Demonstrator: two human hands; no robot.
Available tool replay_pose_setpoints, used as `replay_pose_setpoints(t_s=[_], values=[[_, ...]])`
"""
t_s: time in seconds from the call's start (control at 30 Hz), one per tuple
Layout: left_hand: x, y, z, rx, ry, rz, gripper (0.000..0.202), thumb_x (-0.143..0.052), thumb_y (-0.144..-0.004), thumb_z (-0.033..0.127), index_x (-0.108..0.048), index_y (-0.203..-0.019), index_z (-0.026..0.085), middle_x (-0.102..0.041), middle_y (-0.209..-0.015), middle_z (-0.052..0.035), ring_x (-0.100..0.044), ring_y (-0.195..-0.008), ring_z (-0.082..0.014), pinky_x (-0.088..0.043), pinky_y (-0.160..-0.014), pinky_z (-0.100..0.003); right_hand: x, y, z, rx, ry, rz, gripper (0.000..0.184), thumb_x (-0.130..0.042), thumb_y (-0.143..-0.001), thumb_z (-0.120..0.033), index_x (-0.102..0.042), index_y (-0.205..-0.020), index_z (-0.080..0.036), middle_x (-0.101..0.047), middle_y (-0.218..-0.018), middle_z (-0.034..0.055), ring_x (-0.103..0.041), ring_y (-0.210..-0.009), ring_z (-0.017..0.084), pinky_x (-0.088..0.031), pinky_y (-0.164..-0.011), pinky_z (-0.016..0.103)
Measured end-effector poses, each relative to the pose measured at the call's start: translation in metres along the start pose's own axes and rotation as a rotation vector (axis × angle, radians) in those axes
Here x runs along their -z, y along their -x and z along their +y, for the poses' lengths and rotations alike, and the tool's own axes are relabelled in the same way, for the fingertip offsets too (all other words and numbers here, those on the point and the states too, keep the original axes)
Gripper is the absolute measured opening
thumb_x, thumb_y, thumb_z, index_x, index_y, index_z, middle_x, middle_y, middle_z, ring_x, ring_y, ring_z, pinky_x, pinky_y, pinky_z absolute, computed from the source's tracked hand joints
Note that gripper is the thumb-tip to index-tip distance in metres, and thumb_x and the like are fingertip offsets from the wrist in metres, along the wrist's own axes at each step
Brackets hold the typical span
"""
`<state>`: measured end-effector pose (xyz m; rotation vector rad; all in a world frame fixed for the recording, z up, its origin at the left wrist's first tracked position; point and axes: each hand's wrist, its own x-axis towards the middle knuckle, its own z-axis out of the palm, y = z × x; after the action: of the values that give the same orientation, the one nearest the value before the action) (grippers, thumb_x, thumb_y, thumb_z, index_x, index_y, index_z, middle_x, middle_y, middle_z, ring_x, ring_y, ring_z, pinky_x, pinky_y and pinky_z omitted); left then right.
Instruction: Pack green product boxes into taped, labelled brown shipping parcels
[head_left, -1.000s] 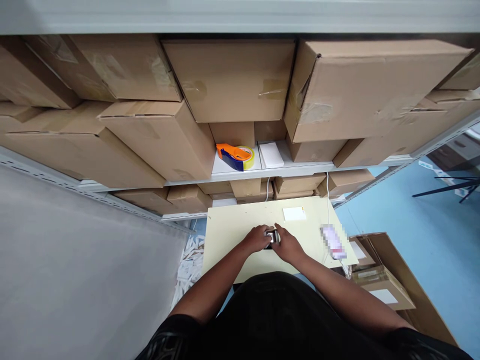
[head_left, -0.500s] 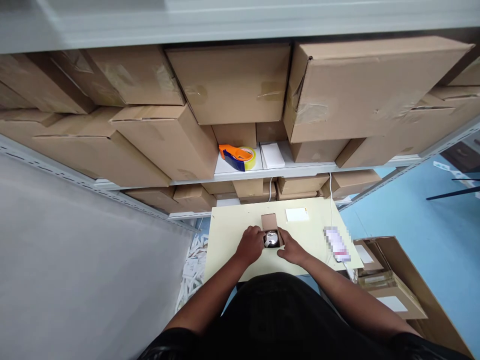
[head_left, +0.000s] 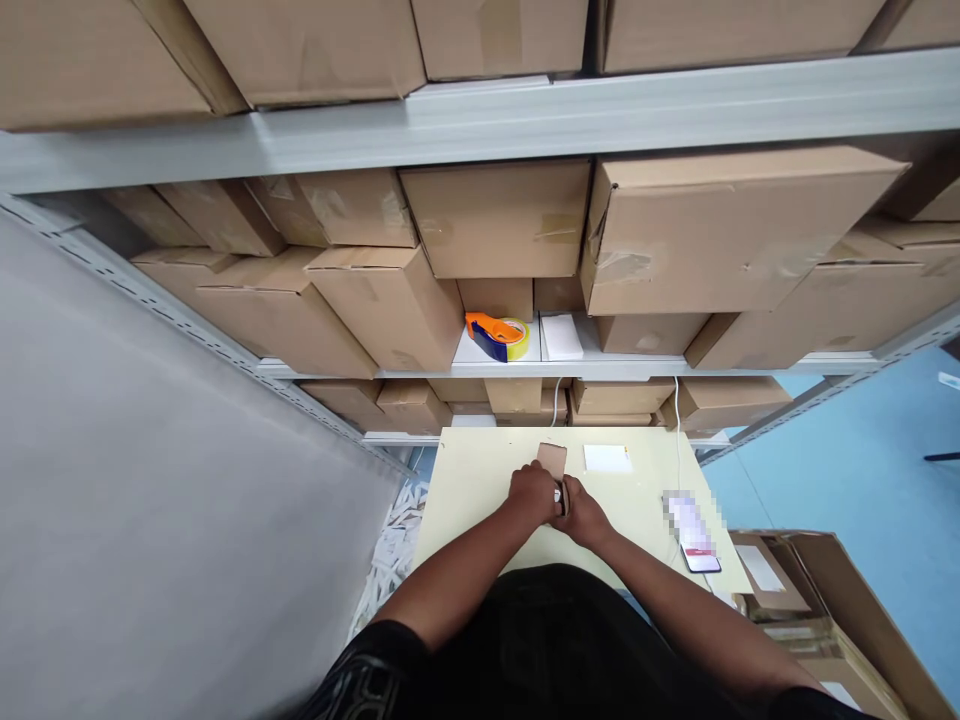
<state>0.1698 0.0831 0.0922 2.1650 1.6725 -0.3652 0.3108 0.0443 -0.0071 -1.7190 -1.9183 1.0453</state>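
Observation:
A small cardboard box (head_left: 553,459) lies on the pale yellow table (head_left: 480,455), its flap raised on the far side. A sliver of a shiny, rounded metallic thing (head_left: 557,495) shows inside it between my hands. My left hand (head_left: 534,490) is curled over the box's left side and opening, knuckles up; its fingertips are hidden, so what they grip does not show. My right hand (head_left: 585,512) is wrapped round the box's right wall.
A white card (head_left: 607,459) and a phone (head_left: 694,535) lie on the table, with a white cable nearby. On the shelf behind sit an orange and blue tape dispenser (head_left: 496,337), a white stack (head_left: 561,337) and several cartons (head_left: 502,220). A large open carton (head_left: 862,590) stands at right.
My left hand has come over the box opening, covering most of the shiny thing. My right hand has closed round the box's side. The view has tilted up, showing a higher shelf.

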Motion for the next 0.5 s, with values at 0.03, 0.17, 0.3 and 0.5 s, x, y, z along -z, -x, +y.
replay_pose_setpoints(t_s=[0.03,0.17,0.3,0.5], values=[[0.001,0.004,-0.001,-0.004,0.013,0.033,0.043,-0.078,-0.069,0.045,-0.069,-0.099,0.015,-0.066,-0.106,-0.0171,-0.065,-0.094,-0.0324,-0.051,-0.081,-0.041,0.002,0.000,-0.002,-0.003,0.007,-0.005,0.067,-0.079,-0.073,-0.031,-0.046,-0.130,-0.022,-0.061,-0.124,0.0129,-0.067,-0.107,0.030,-0.053,-0.085,0.039],[0.016,0.031,-0.012,-0.060,0.155,0.285,0.044,-0.073,-0.072,0.044,-0.066,-0.103,0.015,-0.062,-0.108,-0.0164,-0.064,-0.093,-0.0315,-0.052,-0.081,-0.042,0.004,-0.001,-0.011,-0.024,0.008,-0.030,0.067,-0.082,-0.070,-0.034,-0.050,-0.127,-0.019,-0.061,-0.125,0.0149,-0.067,-0.108,0.032,-0.052,-0.085,0.040],[0.050,0.056,-0.040,-0.172,0.545,0.494,0.044,-0.073,-0.068,0.027,-0.062,-0.109,0.021,-0.058,-0.113,-0.0084,-0.064,-0.090,-0.0219,-0.054,-0.083,-0.034,0.004,-0.005,-0.008,0.026,-0.100,-0.031,0.087,-0.087,-0.064,-0.040,-0.047,-0.139,-0.021,-0.058,-0.137,0.0151,-0.061,-0.123,0.035,-0.050,-0.099,0.045],[0.071,0.057,-0.092,-0.301,1.195,0.694,0.051,-0.068,-0.072,0.026,-0.063,-0.123,0.020,-0.064,-0.124,-0.0099,-0.061,-0.118,-0.0271,-0.048,-0.102,-0.039,0.041,0.026,-0.011,0.144,-0.192,0.149,0.099,-0.084,-0.068,-0.048,-0.041,-0.153,-0.023,-0.045,-0.156,0.0168,-0.037,-0.147,0.041,-0.031,-0.120,0.061]])
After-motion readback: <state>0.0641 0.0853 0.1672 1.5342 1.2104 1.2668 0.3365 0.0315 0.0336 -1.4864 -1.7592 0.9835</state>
